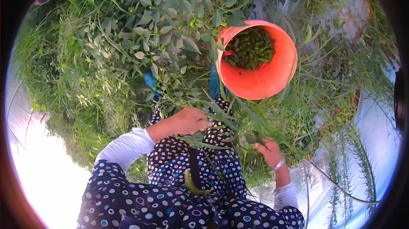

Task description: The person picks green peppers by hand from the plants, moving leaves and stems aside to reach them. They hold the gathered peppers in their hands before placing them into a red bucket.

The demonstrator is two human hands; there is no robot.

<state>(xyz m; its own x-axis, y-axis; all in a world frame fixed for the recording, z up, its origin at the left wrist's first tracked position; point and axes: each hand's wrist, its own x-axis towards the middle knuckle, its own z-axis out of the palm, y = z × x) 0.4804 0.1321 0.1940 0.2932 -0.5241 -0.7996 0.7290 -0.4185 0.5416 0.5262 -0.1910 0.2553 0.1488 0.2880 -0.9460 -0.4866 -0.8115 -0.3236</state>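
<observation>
My left hand (pixel 189 120) is closed in front of my knees, fingers curled. Long green blades lie by its fingertips, and what it grips, if anything, is too small to make out. To the right, my right hand (pixel 269 152) has its fingers bent together at some dark green leaves (pixel 252 139); whether a stem or fruit is between them is hidden. Beyond both hands an orange bucket (pixel 272 85) stands among the plants, partly filled with green peppers (pixel 251 50) and a few red ones. A leafy pepper plant (pixel 147 28) carries small green peppers (pixel 194 23) left of the bucket.
Tall grass (pixel 64 80) and weeds crowd the ground on both sides. Pale plastic sheeting (pixel 375 114) lies at the right, with a thin dark hose (pixel 341 188) across it. Blue footwear (pixel 214 80) shows between stems below the bucket. A fuzzy seed head (pixel 191 182) hangs by my lap.
</observation>
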